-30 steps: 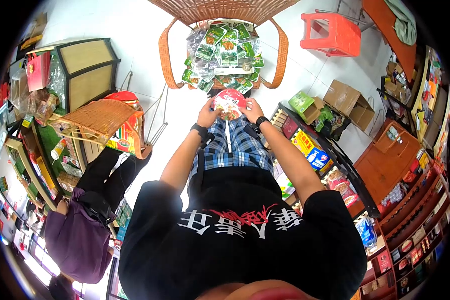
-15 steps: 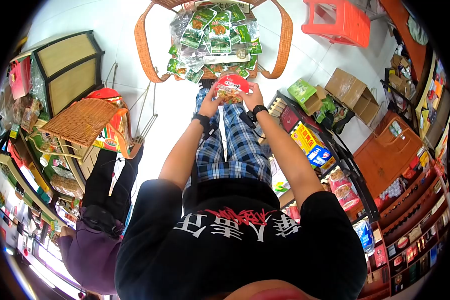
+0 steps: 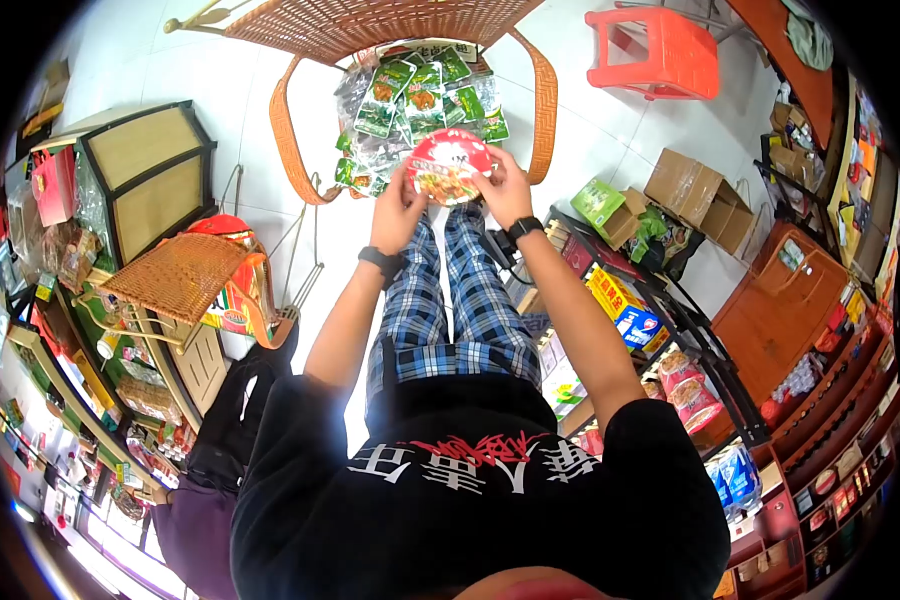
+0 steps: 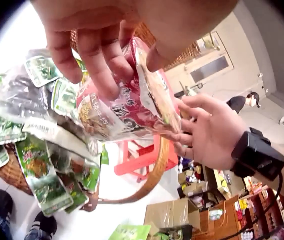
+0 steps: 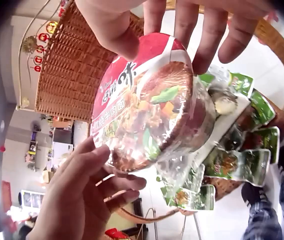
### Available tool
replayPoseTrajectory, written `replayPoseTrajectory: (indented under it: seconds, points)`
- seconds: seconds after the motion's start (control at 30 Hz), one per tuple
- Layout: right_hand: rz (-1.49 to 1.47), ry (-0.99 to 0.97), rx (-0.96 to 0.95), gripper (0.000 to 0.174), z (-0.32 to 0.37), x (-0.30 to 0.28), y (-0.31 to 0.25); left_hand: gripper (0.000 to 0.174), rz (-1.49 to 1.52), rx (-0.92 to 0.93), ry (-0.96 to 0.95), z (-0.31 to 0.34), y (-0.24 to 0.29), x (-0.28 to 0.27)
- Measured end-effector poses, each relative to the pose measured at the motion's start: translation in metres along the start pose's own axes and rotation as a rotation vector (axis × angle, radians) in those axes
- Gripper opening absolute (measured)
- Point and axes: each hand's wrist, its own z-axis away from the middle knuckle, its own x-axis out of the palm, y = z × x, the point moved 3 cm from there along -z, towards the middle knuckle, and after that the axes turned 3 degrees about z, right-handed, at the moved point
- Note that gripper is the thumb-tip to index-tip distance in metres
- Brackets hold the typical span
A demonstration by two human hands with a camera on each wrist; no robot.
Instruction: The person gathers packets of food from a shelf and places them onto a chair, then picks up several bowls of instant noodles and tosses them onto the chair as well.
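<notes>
We see the left hand (image 3: 398,213) and right hand (image 3: 508,190) clamped on a round, red, film-wrapped noodle bowl (image 3: 450,166); green plastic packets (image 3: 423,92) lie on the far brown wicker chair (image 3: 543,110).

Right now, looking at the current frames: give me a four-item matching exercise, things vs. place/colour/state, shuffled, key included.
Things
1. noodle bowl
2. green packets
3. plastic stool
4. cardboard box

Place, colour or state
A. plain red-orange all over
B. brown, open
C. held between the left hand and the right hand
D. piled on the wicker chair

Pairs: 1-C, 2-D, 3-A, 4-B
</notes>
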Motion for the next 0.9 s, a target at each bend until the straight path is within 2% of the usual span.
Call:
replayPoseTrajectory:
  seconds: [0.03, 0.07, 0.13, 0.17, 0.2, 0.27, 0.33, 0.4, 0.43, 0.53, 0.57, 0.6, 0.67, 0.7, 0.77, 0.8, 0.87, 0.9]
  points:
    - [-0.029, 0.010, -0.010, 0.050, -0.012, 0.005, -0.004, 0.057, 0.006, -0.013, 0.050, -0.009, 0.006, -0.005]
    - [0.088, 0.026, -0.027, 0.050, -0.016, 0.004, -0.037, 0.054, -0.141, 0.200, 0.083, -0.030, 0.002, -0.010]
    - [-0.017, 0.056, -0.130, 0.051, -0.042, 0.016, -0.044, 0.050, -0.282, 0.267, 0.166, -0.057, -0.002, -0.020]
    - [0.041, 0.074, -0.126, 0.051, -0.054, 0.020, -0.047, 0.030, -0.201, 0.188, 0.207, -0.067, 0.004, -0.022]
    - [0.099, 0.092, -0.119, 0.052, -0.063, 0.023, -0.050, 0.029, -0.171, 0.184, 0.201, -0.078, 0.012, -0.026]
    - [0.139, 0.125, -0.112, 0.053, -0.079, 0.029, -0.056, 0.034, -0.228, 0.384, 0.281, -0.097, 0.018, -0.028]
    - [0.237, 0.094, -0.031, 0.055, -0.093, 0.030, -0.057, 0.038, -0.318, 0.369, 0.269, -0.110, 0.013, -0.026]
    - [0.282, 0.218, -0.190, 0.055, -0.110, 0.033, -0.041, 0.043, -0.511, 0.431, 0.320, -0.114, 0.013, -0.019]
    - [0.283, 0.191, -0.163, 0.054, -0.112, 0.032, -0.044, 0.048, -0.337, 0.227, 0.282, -0.113, 0.009, -0.018]
    - [0.242, 0.092, -0.002, 0.052, -0.115, 0.029, -0.038, 0.054, -0.372, 0.141, 0.188, -0.115, 0.015, -0.022]
    - [0.262, 0.172, -0.123, 0.051, -0.116, 0.031, -0.039, 0.057, -0.427, 0.257, 0.225, -0.117, 0.018, -0.023]
    - [0.292, 0.114, -0.033, 0.049, -0.116, 0.029, -0.031, 0.056, -0.448, 0.286, 0.225, -0.118, 0.017, -0.023]
    - [0.045, 0.064, 0.052, 0.048, -0.119, 0.030, -0.022, 0.054, -0.361, 0.157, 0.193, -0.115, 0.012, -0.021]
    - [0.045, 0.067, 0.051, 0.048, -0.122, 0.028, -0.018, 0.054, -0.360, 0.160, 0.191, -0.120, 0.012, -0.022]
    - [-0.031, 0.023, 0.038, 0.047, -0.119, 0.027, -0.017, 0.050, -0.689, 0.595, 0.362, -0.123, 0.006, -0.022]
    - [-0.032, 0.029, 0.035, 0.047, -0.120, 0.027, -0.018, 0.050, -0.688, 0.601, 0.360, -0.123, 0.002, -0.022]
    - [0.011, 0.066, -0.057, 0.047, -0.120, 0.027, -0.024, 0.047, -0.295, 0.178, 0.190, -0.123, -0.008, -0.028]
    - [0.050, 0.073, -0.071, 0.047, -0.121, 0.026, -0.026, 0.045, -0.288, 0.151, 0.199, -0.124, -0.008, -0.031]
